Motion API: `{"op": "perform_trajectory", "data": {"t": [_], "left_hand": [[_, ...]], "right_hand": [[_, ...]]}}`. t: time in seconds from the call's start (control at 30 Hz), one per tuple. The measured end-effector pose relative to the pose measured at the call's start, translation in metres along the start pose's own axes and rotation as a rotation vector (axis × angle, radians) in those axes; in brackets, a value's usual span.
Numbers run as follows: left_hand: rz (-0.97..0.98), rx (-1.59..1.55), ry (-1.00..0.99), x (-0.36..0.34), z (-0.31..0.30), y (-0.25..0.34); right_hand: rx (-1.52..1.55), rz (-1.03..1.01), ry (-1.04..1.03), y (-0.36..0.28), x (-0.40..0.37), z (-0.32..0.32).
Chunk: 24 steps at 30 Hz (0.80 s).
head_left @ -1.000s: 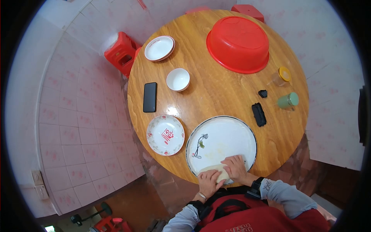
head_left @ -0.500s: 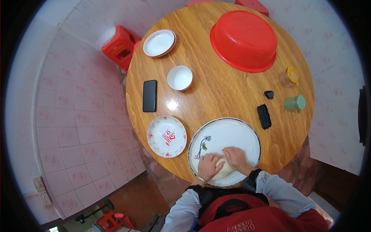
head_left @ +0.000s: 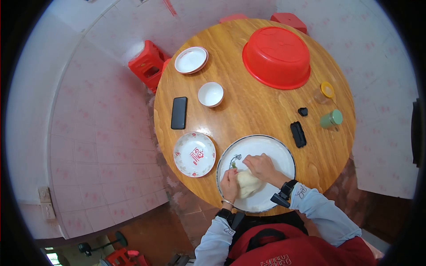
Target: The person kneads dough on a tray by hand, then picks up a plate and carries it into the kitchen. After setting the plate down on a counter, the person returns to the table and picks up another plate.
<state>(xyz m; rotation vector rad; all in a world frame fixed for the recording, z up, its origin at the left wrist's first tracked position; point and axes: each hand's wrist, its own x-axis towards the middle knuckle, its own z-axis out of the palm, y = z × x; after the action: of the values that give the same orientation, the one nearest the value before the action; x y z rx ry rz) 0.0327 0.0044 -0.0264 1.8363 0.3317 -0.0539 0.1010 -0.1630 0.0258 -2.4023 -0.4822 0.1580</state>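
A pale lump of dough [head_left: 249,183] lies on a large white tray [head_left: 280,153] with a dark rim, at the near edge of the round wooden table. My left hand [head_left: 229,182] is at the dough's left side, its fingers curled against the edge. My right hand [head_left: 261,166] lies over the dough's top right, with fingers bent and pointing left. Both hands seem to grip the dough's far edge; the fingertips are partly hidden. A flower drawing shows on the tray beyond my left hand.
On the wooden table [head_left: 248,111] are a patterned dish [head_left: 194,154], a phone [head_left: 179,113], a bowl [head_left: 211,94], stacked plates [head_left: 191,60], an upturned red basin [head_left: 277,57], a yellow-lidded jar [head_left: 325,92], a green jar [head_left: 331,119] and a black case [head_left: 298,134]. Red stools stand beyond.
Both hands have shifted toward the far side of the dough, the left more upright along its side. More of the dough shows between them. The head view has shifted slightly.
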Motion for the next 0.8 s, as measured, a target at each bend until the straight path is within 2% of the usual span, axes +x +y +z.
{"op": "perform_trajectory", "data": {"t": [0.07, 0.2, 0.27, 0.3, 0.37, 0.4, 0.47, 0.5, 0.57, 0.6, 0.67, 0.8], "left_hand": [[0.017, -0.154, 0.086, -0.004, -0.004, -0.001], [0.081, -0.080, 0.100, -0.023, -0.023, -0.011], [-0.048, -0.096, 0.257, -0.029, -0.049, -0.009], [-0.044, -0.093, 0.274, -0.029, -0.065, -0.021], [-0.255, -0.222, 0.509, -0.020, -0.095, -0.050], [-0.250, -0.224, 0.526, -0.014, -0.105, -0.051], [-0.467, -0.366, 0.519, 0.002, -0.119, -0.048], [-0.465, -0.376, 0.534, 0.012, -0.123, -0.047], [-0.572, -0.679, 0.257, 0.030, -0.125, -0.047], [-0.562, -0.695, 0.265, 0.037, -0.121, -0.055], [-0.606, -0.760, 0.302, 0.052, -0.109, -0.069], [-0.550, -0.630, 0.393, 0.055, -0.100, -0.072]], "right_hand": [[0.017, 0.033, 0.033, 0.011, 0.003, 0.003], [0.092, 0.054, 0.148, 0.000, -0.010, -0.004], [0.205, -0.083, 0.179, -0.014, -0.025, 0.000], [0.213, -0.099, 0.175, -0.021, -0.030, -0.001], [0.156, -0.146, 0.061, -0.031, -0.044, -0.011], [0.160, -0.162, 0.057, -0.033, -0.050, -0.014], [0.139, -0.123, 0.162, -0.030, -0.063, -0.019], [0.138, -0.139, 0.153, -0.025, -0.068, -0.022], [0.273, 0.057, 0.118, -0.012, -0.080, -0.030], [0.264, 0.041, 0.114, -0.006, -0.086, -0.036], [0.273, 0.187, 0.081, 0.004, -0.093, -0.045], [0.267, 0.249, 0.076, 0.007, -0.105, -0.056]]}}
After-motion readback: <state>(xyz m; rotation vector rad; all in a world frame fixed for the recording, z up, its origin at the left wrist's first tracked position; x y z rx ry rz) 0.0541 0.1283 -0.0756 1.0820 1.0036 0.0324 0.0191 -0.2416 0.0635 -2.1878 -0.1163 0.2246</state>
